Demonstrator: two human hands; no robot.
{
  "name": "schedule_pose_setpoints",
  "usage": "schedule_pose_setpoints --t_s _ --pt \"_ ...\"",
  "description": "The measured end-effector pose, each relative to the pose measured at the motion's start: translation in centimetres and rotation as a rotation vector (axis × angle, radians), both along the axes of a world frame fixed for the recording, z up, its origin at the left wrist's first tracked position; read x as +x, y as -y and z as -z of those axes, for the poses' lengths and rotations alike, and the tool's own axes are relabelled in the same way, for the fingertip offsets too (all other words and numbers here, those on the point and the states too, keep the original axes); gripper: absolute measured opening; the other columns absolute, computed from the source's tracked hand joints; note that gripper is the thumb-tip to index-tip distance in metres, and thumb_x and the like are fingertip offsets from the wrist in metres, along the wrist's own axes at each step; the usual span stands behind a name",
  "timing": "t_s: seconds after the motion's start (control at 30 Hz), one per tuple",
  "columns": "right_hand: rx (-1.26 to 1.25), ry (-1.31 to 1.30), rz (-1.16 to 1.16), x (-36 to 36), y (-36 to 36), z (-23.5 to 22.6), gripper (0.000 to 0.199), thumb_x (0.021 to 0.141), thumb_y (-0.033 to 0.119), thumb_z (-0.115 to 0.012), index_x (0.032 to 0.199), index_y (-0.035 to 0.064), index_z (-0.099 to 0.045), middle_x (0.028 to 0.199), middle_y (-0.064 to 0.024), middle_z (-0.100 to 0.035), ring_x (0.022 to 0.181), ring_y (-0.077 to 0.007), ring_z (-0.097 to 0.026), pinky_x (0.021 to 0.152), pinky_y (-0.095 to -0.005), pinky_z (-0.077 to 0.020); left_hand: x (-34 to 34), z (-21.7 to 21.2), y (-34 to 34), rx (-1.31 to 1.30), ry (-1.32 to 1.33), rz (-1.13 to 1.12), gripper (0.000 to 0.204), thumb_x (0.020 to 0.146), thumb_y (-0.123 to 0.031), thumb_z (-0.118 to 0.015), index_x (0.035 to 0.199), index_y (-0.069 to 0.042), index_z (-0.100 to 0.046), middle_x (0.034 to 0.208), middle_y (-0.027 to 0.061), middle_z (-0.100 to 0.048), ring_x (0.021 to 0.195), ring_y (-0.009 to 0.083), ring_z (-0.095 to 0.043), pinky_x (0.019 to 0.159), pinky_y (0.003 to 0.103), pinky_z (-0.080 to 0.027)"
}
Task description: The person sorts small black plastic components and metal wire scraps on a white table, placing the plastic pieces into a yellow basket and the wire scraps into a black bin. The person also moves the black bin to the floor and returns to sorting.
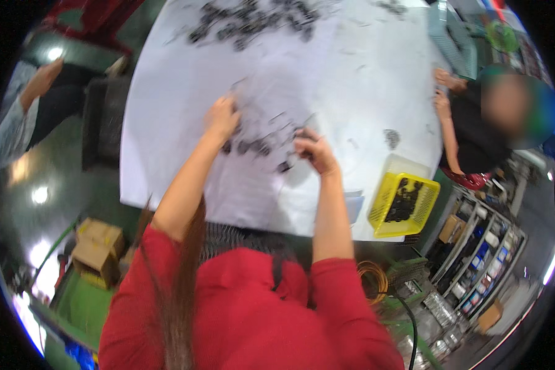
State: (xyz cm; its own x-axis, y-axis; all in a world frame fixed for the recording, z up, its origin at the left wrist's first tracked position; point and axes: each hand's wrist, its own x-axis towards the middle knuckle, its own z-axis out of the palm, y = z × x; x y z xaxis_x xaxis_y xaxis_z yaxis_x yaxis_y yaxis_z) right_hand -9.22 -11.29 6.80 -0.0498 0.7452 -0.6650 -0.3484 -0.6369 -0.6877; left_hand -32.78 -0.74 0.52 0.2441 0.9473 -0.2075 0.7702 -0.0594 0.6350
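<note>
Over the white-covered table (166, 154), my left hand (223, 117) is closed, fingertips pressed together. A thin dark strand shows just beyond them, but what they hold is blurred. My right hand (314, 150) has its fingers curled round a small black part (303, 135). Between and below the hands lies a loose group of small black parts (256, 147) with thin stems. One separate black part (283, 166) rests just left of my right hand. A larger heap of similar black parts (246, 24) spreads along the table's far side.
A yellow basket (391, 233) holding black parts stands at the table's near right corner. Beyond it lies a small dark pile (391, 139). A co-worker's hands (447, 92) rest at the right edge, near a light-blue basket (472, 58). Another person's hand (43, 80) shows at left.
</note>
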Motion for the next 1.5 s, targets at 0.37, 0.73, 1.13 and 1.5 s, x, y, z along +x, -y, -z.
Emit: schedule_pose_setpoints --t_s 0.37,0.73,1.13,1.5 --pt "0.031 0.228 0.089 -3.1 -2.7 -2.3 0.013 0.085 0.018 -0.056 0.086 0.0051 -0.058 0.061 0.0024 -0.049 0.053 -0.0055 -0.043 0.045 -0.0208 -0.0310 0.7 -5.4 -0.1 -0.841 0.663 -0.261 0.022 0.078 -0.023 -0.067 0.090 -0.005 -0.062 0.080 0.0032 -0.063 0.065 0.0094 -0.058 0.053 0.021 -0.041" --pt "0.228 1.184 -0.442 -9.0 -6.5 2.5 0.025 0.075 0.026 -0.065 0.092 0.0087 -0.059 0.083 -0.0100 -0.063 0.081 -0.0286 -0.061 0.068 -0.0393 -0.0458 -5.3 -3.9 0.2 -0.775 0.841 -0.511 0.024 0.084 -0.025 -0.059 0.096 -0.004 -0.061 0.081 0.0064 -0.065 0.071 0.0132 -0.062 0.058 0.025 -0.048" --pt "0.138 0.477 -0.352 -7.9 -7.2 4.7 0.024 0.074 0.017 -0.067 0.092 0.0054 -0.057 0.078 -0.0058 -0.059 0.072 -0.0158 -0.058 0.058 -0.0275 -0.0439 -4.9 -1.2 2.7 -0.359 0.178 -0.044 0.031 0.073 -0.028 -0.067 0.093 -0.006 -0.060 0.075 0.0082 -0.061 0.073 0.0195 -0.059 0.063 0.032 -0.046" --pt "0.375 0.859 -0.873 -10.6 -7.1 1.7 0.025 0.080 0.020 -0.058 0.103 0.0095 -0.056 0.076 -0.0063 -0.062 0.070 -0.0201 -0.059 0.058 -0.0323 -0.0443 -8.1 -3.3 2.8 -0.876 0.843 -0.234 0.029 0.088 -0.033 -0.054 0.102 -0.008 -0.058 0.096 0.0019 -0.060 0.078 0.0090 -0.059 0.056 0.020 -0.046"
